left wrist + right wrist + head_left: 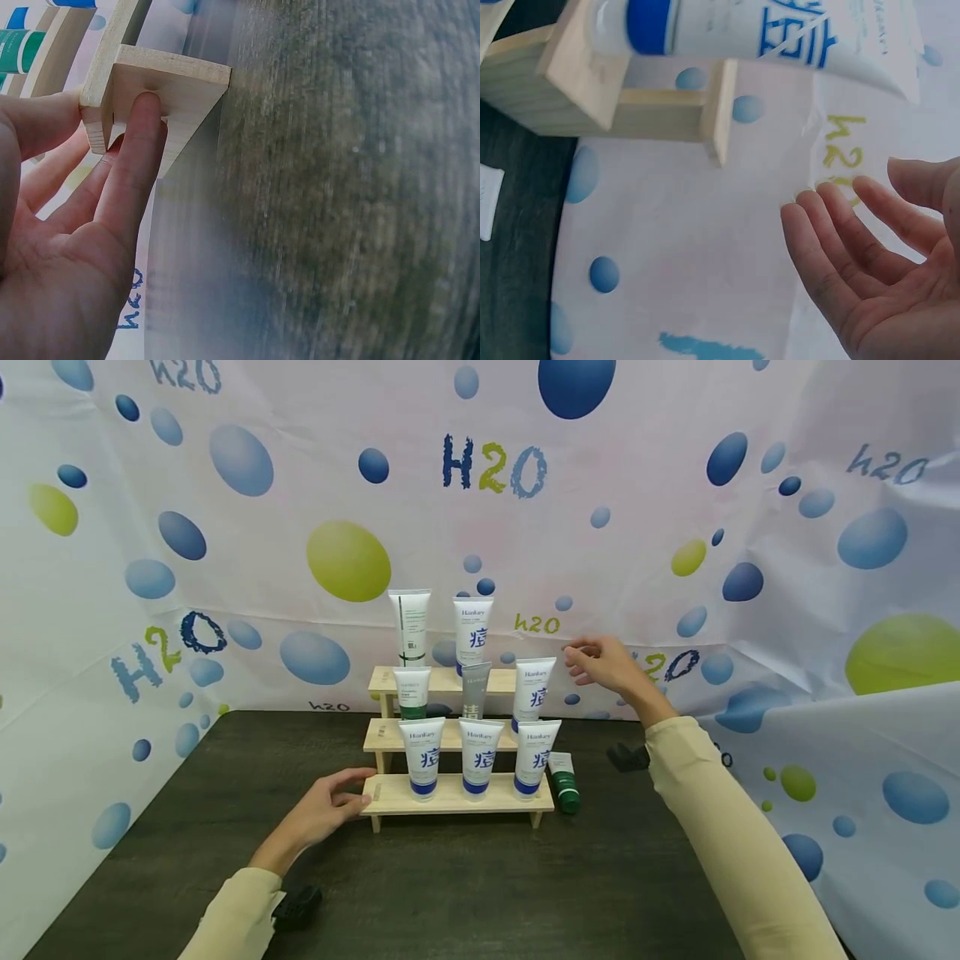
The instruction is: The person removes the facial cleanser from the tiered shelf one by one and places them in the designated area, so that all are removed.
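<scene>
My left hand (330, 807) holds the left end of the lowest step of a three-tier wooden display stand (450, 808); in the left wrist view a fingertip (148, 101) touches the outer face of its leg. My right hand (600, 664) is in the air right of the top tier, fingers slightly bent and holding nothing. Nearest to it, a white-and-blue squeeze tube (533, 687) stands at the right of the middle step, apart from the fingers. Beside that stand a grey tube (476, 689) and a green-capped white tube (412, 687).
Three white-and-blue tubes (480, 747) stand on the lowest step. On top are a tall white tube (411, 622) and another white-and-blue tube (472, 631). A green-and-white tube (565, 783) lies on the dark table (480, 893) right of the stand. A patterned sheet (637, 593) hangs behind.
</scene>
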Demonstrator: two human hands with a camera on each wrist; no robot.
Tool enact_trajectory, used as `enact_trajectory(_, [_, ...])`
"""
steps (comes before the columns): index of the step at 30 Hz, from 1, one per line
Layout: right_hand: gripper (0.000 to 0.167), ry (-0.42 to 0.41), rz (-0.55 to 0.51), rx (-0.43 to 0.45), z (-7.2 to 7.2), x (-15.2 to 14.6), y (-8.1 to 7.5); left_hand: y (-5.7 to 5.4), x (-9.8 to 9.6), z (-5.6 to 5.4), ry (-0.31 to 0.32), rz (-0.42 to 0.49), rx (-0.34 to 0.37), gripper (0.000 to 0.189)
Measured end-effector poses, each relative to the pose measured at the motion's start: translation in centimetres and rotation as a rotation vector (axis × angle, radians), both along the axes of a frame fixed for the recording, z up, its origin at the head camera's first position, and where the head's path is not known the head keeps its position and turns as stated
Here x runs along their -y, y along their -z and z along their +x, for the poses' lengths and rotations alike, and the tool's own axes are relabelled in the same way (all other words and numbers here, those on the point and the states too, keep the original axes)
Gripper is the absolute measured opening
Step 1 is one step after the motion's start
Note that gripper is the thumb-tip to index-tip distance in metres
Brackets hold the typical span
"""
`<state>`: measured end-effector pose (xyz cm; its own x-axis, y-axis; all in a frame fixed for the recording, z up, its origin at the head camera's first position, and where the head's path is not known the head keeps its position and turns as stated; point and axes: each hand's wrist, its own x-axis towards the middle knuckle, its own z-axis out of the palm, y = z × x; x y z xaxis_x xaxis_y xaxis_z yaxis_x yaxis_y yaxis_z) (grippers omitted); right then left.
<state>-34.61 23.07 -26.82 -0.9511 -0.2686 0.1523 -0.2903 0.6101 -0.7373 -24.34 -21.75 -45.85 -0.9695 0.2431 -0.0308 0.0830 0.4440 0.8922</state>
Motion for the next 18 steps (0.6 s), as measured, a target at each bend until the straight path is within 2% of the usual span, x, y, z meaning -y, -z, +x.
enact_trajectory(8, [0.046,0.010,0.001,-0.020,-0.4,1.9,-1.8,0.2,0.0,-0.2,0.004,0.003,-0.003,0.053])
enact_trajectory(18, [0.041,-0.043,0.018,-0.036,-1.0,4.5,-3.5,0.3,0.0,-0.3,0.012,-0.003,-0.019,0.053])
